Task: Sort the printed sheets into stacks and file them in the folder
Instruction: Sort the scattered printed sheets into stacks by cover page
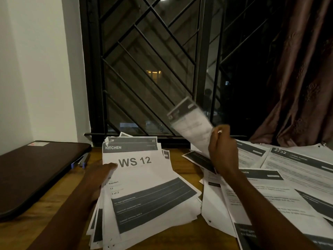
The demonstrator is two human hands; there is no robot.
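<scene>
A stack of printed sheets (144,192) lies in the middle of the wooden table; its top sheet reads "KITCHEN" and "WS 12". My left hand (100,175) rests flat on the stack's left edge, thumb on the top sheet. My right hand (223,150) is raised above the table, shut on one printed sheet (192,123) that stands up, blurred, in front of the window. Loose printed sheets (288,177) with dark header bars lie spread over the right side of the table. A dark folder (36,170) lies shut at the left.
A blue and grey pen (81,162) lies beside the folder's right edge. Behind the table is a barred window (153,69) with a brown curtain (302,87) at the right. A white wall stands at the left. Bare wood (187,170) shows between the stack and the loose sheets.
</scene>
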